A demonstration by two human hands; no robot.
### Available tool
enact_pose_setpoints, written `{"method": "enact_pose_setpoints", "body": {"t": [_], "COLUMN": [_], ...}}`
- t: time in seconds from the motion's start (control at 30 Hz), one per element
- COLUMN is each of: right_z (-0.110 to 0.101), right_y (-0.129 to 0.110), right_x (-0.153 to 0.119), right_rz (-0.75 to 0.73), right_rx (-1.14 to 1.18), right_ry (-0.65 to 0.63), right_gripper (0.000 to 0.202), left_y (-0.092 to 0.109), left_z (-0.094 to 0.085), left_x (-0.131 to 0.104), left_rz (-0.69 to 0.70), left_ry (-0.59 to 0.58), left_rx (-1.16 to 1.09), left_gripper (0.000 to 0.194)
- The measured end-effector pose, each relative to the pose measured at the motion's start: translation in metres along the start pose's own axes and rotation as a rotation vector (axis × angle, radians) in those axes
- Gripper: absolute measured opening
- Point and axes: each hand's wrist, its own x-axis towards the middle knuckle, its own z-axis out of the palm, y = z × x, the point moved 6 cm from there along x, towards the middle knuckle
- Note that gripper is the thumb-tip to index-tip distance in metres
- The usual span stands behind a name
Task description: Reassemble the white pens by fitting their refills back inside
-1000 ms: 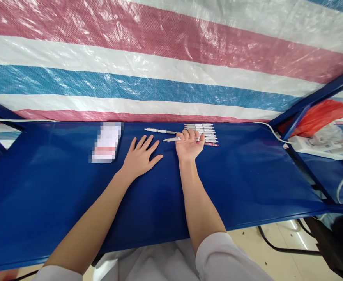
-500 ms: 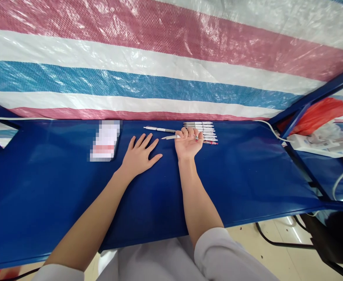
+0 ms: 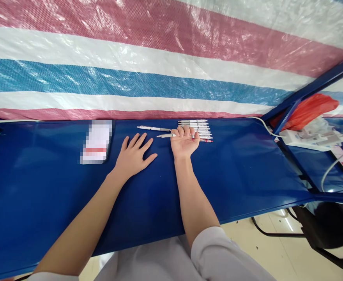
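Observation:
My left hand (image 3: 131, 157) lies palm down on the blue table (image 3: 241, 171), fingers spread, with nothing in it. To its right, my right hand (image 3: 185, 144) is turned palm up with its fingers curled around a white pen (image 3: 164, 136). That pen's tip points left, and part of its barrel is hidden by the fingers. Just beyond, a second white and grey pen (image 3: 152, 128) lies on the table with its right end by the right hand's fingers. Behind and right of this hand is a row of several white pens (image 3: 202, 127), with a red-marked pen (image 3: 209, 141) at the near side.
A phone-shaped object with a blurred screen (image 3: 97, 141) lies left of my left hand. Striped plastic sheeting (image 3: 148, 82) hangs behind the table. At right are a blue metal frame (image 3: 312, 84), a red plastic bag (image 3: 312, 111), a white cable (image 3: 262, 122) and a black chair (image 3: 320, 230).
The whole view has shifted slightly, so the table and hands appear a little further left. Both hands keep their pose, and the pen stays in my right hand.

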Motion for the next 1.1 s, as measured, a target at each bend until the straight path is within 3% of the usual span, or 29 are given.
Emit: {"method": "enact_pose_setpoints", "body": {"t": [0.4,1.1], "right_z": [0.0011,0.0005], "right_y": [-0.0050,0.0010], "right_x": [0.0010,0.0008], "right_rz": [-0.030,0.027], "right_rx": [-0.039,0.113], "right_ry": [-0.009,-0.042], "right_gripper": [0.034,0.038], "left_y": [0.0013,0.0010], "left_z": [-0.0006,-0.0009], "left_x": [-0.0006,-0.0013], "left_rz": [0.014,-0.016], "left_ry": [0.013,-0.029], "left_rx": [0.019,0.022], "left_gripper": [0.057,0.057]}}
